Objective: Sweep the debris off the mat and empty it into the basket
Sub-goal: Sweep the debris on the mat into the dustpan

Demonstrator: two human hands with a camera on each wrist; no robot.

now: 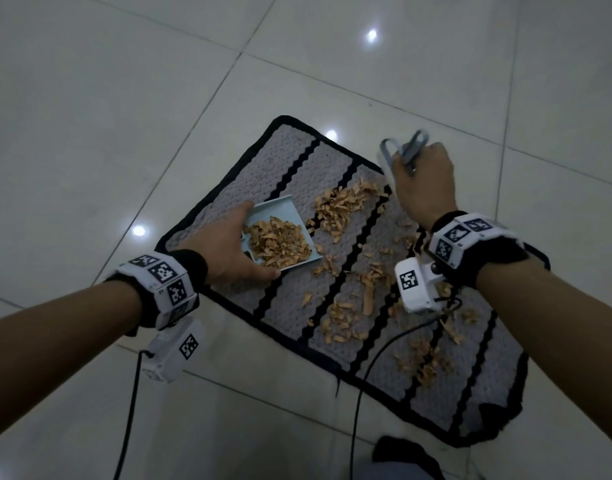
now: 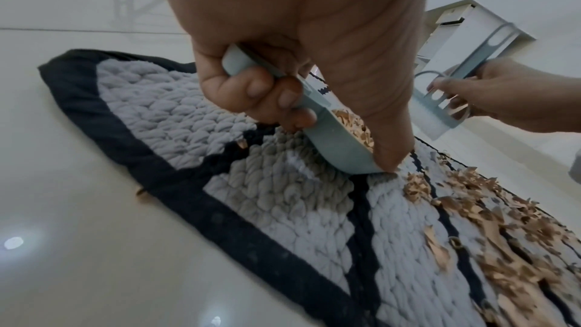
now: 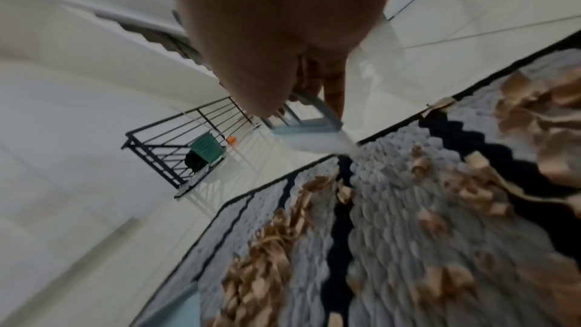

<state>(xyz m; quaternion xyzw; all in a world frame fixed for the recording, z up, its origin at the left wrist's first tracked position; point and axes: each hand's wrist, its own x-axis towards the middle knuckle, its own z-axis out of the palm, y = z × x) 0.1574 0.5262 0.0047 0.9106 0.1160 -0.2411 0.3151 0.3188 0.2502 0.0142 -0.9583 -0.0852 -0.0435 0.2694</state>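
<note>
The dustpan (image 1: pixel 280 233), loaded with debris (image 1: pixel 346 206), is gripped by the left hand (image 1: pixel 228 247) and pressed on the mat (image 1: pixel 297 168). A brush (image 1: pixel 398 154) is clasped in the right hand (image 1: pixel 424 181), raised over the mat's far edge. More debris lies scattered across the mat.

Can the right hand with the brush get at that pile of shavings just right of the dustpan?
Probably yes. The right hand holds the brush at the mat's far edge, and nothing lies between it and the shavings beside the dustpan.
</note>
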